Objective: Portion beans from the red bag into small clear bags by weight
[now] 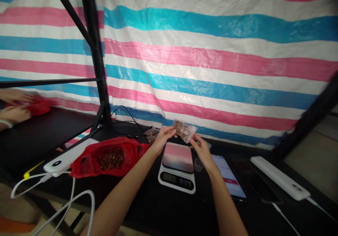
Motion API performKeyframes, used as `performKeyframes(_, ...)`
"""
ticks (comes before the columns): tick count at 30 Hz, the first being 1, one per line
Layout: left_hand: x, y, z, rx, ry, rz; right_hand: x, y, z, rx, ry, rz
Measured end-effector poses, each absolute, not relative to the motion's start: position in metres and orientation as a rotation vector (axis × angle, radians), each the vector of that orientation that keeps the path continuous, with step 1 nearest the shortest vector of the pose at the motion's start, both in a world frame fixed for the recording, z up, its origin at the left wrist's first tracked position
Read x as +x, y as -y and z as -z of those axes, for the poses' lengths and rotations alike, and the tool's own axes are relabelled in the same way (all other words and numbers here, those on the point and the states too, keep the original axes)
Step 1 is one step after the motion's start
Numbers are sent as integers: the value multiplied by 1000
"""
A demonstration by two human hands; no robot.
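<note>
Loads of room for me along the front of the table, between my forearms. Further up, a packet bridges my left hand and right hand, blocking that gap. The red bag crowds my left, a cup plugs the space between scale and phone, and the striped sheet walls off the back.

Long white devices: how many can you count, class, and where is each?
2: one white device left of the red bag, another right of the lit phone. Others could be hidden.
</note>
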State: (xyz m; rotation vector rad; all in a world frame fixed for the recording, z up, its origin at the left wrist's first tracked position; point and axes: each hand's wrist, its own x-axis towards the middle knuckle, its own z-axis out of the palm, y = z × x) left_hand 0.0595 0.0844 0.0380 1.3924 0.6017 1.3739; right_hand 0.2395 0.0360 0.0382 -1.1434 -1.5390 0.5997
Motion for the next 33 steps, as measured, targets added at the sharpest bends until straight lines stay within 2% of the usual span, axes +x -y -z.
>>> performKeyframes(4,73,-69,-37,1339,-511,-1277,237,-28,-44,-1072,1446,-737)
performKeyframes(8,73,-71,-29,1251,-609,-1286,235,-27,-44,-1044,1438,-819)
performKeyframes(14,71,-82,-21,1318,-690,-1329,234,-40,-29,-1170,1428,-608)
performKeyframes(17,69,-77,-23,1353,-853,-1537,240,-42,-26,-1295,1355,-472)
performKeyframes(20,67,-63,-31,1555,-1070,-1791,245,-42,-27,-1374,1244,-532)
performKeyframes(26,79,-40,-39,2322,-1043,-1266,228,-35,-34,-1181,1265,-986)
performKeyframes(33,77,-48,-33,2315,-1233,-1285,209,-28,-32,-1019,1450,-989)
